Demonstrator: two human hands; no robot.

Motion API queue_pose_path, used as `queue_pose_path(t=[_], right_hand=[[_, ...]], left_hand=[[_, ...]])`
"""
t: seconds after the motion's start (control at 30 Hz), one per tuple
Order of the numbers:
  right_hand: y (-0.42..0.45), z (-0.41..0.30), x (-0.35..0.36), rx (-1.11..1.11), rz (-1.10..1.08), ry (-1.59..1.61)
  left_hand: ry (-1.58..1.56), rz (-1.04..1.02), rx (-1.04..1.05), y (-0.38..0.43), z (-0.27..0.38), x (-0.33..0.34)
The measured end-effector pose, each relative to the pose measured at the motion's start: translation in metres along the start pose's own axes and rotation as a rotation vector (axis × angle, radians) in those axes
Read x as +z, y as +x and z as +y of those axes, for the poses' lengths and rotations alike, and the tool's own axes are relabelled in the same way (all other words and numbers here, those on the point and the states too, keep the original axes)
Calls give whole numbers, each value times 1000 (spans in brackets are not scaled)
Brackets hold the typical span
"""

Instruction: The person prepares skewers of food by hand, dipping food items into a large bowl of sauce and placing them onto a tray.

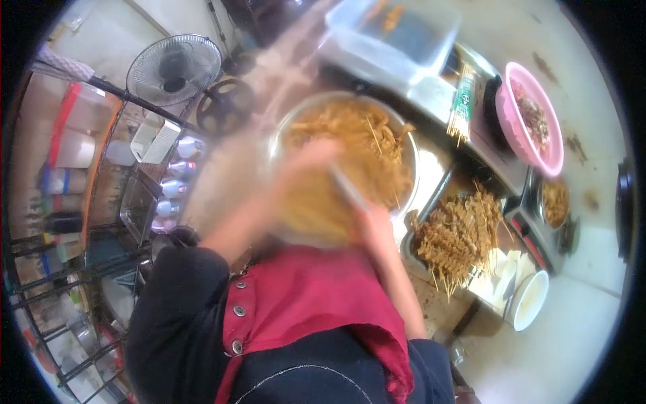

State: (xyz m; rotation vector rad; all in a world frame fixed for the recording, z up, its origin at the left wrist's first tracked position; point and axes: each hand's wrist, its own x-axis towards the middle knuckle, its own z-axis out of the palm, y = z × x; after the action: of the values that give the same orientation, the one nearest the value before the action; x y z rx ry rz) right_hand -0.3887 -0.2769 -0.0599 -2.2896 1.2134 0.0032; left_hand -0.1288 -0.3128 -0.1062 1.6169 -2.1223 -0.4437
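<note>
A large round metal basin stands before me. Brown, sauce-coated food strips fill its far part, with thin wooden skewers among them; the near part looks like yellowish-brown liquid, badly blurred. My right hand is closed at the basin's near right rim around a pale, metallic-looking utensil. That utensil points up and left over the food, and its exact kind is unclear. Motion blurs my left hand over the middle of the basin; its fingers and anything in them cannot be made out.
Right of the basin, a tray holds piled skewers of brown food, near a white bowl. Beyond are a pink basin, a skewer pack and a clear plastic tub. A fan and wire rack stand left.
</note>
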Motion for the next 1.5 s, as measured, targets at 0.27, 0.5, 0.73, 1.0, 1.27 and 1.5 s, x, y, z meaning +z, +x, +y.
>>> queue_pose_path(t=[0.27,0.5,0.73,1.0,1.27,1.5], right_hand=[[-17,-17,-11,35,97,-250],[-15,-20,-35,-47,202,-65],[9,5,-44,54,403,117],[48,44,-30,311,189,-226],[34,31,-30,248,376,9],[-15,-29,-73,168,304,1203]], left_hand=[[-58,-24,-3,-4,1,-3],[-1043,55,-596,3,17,-48],[-1343,82,-602,-9,-7,-25],[-1674,182,-451,-25,4,-20],[-1792,193,-600,-30,28,-39],[-2017,272,-437,-25,17,-28]])
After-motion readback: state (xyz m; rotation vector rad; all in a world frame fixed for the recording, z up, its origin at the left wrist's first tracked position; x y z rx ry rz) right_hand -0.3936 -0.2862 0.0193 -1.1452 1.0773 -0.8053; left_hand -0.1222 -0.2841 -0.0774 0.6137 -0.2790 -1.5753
